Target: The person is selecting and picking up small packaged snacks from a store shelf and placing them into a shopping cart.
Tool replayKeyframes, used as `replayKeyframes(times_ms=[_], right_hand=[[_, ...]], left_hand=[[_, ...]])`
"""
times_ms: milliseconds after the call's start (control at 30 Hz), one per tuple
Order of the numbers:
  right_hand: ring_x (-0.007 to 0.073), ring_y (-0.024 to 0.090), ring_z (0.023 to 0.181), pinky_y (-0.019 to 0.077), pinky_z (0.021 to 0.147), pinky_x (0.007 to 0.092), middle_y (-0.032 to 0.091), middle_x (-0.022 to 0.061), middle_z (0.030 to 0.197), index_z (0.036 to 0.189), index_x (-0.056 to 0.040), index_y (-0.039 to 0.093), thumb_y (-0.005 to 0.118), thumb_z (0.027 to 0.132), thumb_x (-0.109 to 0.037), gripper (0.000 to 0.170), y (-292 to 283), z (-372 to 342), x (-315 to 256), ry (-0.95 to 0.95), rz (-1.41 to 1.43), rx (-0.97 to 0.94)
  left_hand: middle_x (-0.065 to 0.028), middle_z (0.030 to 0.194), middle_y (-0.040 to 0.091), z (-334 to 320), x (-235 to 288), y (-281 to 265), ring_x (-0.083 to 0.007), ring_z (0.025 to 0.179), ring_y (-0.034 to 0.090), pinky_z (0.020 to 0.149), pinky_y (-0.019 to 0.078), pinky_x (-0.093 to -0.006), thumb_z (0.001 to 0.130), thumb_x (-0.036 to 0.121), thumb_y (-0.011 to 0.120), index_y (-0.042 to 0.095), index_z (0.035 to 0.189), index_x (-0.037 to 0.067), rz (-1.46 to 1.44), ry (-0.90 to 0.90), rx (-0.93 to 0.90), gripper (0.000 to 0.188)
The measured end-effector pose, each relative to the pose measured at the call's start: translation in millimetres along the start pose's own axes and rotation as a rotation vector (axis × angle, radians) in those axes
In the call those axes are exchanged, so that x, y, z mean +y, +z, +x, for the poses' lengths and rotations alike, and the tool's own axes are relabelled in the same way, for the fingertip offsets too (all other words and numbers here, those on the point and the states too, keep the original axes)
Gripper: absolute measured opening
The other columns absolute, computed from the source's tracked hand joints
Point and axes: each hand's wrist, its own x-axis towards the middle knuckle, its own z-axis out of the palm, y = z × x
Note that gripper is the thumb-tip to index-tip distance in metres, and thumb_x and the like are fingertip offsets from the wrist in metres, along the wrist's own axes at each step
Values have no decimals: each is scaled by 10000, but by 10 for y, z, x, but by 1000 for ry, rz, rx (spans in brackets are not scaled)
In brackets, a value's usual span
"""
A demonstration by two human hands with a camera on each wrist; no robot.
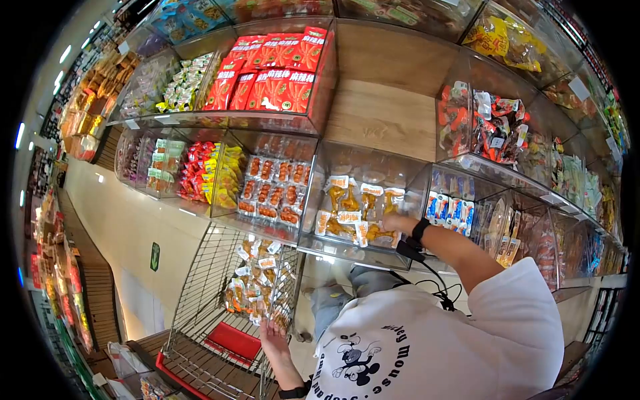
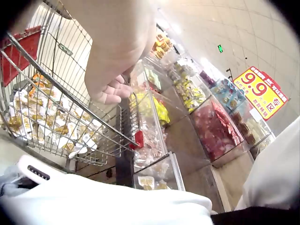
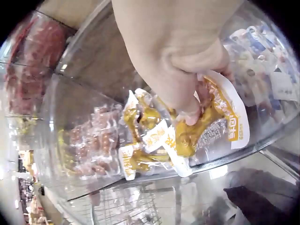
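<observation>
In the head view the right hand (image 1: pixel 395 224) reaches into a clear bin (image 1: pixel 340 248) of packaged yellow-brown snacks (image 1: pixel 348 217). The right wrist view has that hand (image 3: pixel 187 89) pinching one packet (image 3: pixel 213 117) with thumb and fingers, above other packets (image 3: pixel 147 117). The left hand (image 1: pixel 275 340) is at the side of a wire shopping cart (image 1: pixel 193 287), beside similar packets (image 1: pixel 253 283) in the cart. The left wrist view shows the left hand (image 2: pixel 112 89) with relaxed fingers and nothing in them, over the cart's rail (image 2: pixel 70 101).
Neighbouring bins hold red-brown packets (image 1: pixel 273 190), yellow bags (image 1: pixel 228 177) and blue-white packets (image 1: pixel 450 210). Red bags (image 1: pixel 283 70) fill an upper bin. The cart has a red panel (image 1: pixel 233 342). A yellow price sign (image 2: pixel 260 92) stands beyond the shelves.
</observation>
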Motion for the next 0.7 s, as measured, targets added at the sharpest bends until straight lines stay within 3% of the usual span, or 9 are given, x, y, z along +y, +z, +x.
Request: replayKeyframes(times_ms=[67, 100, 233, 300, 467, 700], right_hand=[[298, 549, 683, 444, 586, 353, 560, 183, 759, 744, -12, 582, 513, 642, -278, 292, -54, -139, -183, 218, 203, -8], [294, 538, 602, 435, 550, 356, 558, 163, 669, 668, -15, 584, 517, 632, -292, 288, -195, -433, -271, 76, 250, 198], [276, 565, 680, 443, 567, 370, 576, 152, 754, 764, -31, 587, 493, 664, -225, 237, 324, 18, -107, 276, 49, 222], [256, 568, 670, 444, 547, 364, 582, 130, 740, 743, -45, 593, 504, 655, -208, 205, 545, 254, -71, 425, 25, 284], [232, 570, 670, 447, 532, 350, 586, 108, 732, 727, -56, 598, 533, 643, -180, 163, 373, 190, -293, 530, -113, 95], [198, 573, 669, 451, 509, 330, 591, 76, 722, 706, -71, 605, 574, 627, -142, 110, 90, 80, -405, 529, -332, -220]], left_hand=[[12, 870, 476, -76, 8, 35, -108, 766, 414, 677, 318, -262, 764, 279, 455, 459, 979, 124, -32, 23, 30, 265], [14, 865, 476, -83, 9, 32, -107, 756, 414, 664, 315, -258, 761, 275, 461, 463, 974, 125, -43, 38, 31, 261], [10, 831, 468, -141, -27, -118, -101, 706, 418, 628, 319, -250, 749, 302, 477, 453, 968, 125, -37, 82, 69, 283], [6, 819, 468, -157, -64, -271, -97, 691, 421, 619, 323, -247, 745, 321, 481, 445, 971, 127, -31, 93, 108, 300], [6, 799, 485, -258, -82, -581, -86, 678, 428, 597, 324, -241, 744, 311, 481, 456, 958, 133, -9, 88, 177, 279], [-3, 728, 502, -317, 20, -679, -99, 622, 440, 544, 350, -236, 748, 255, 492, 450, 916, 99, -31, 116, 288, 234]])
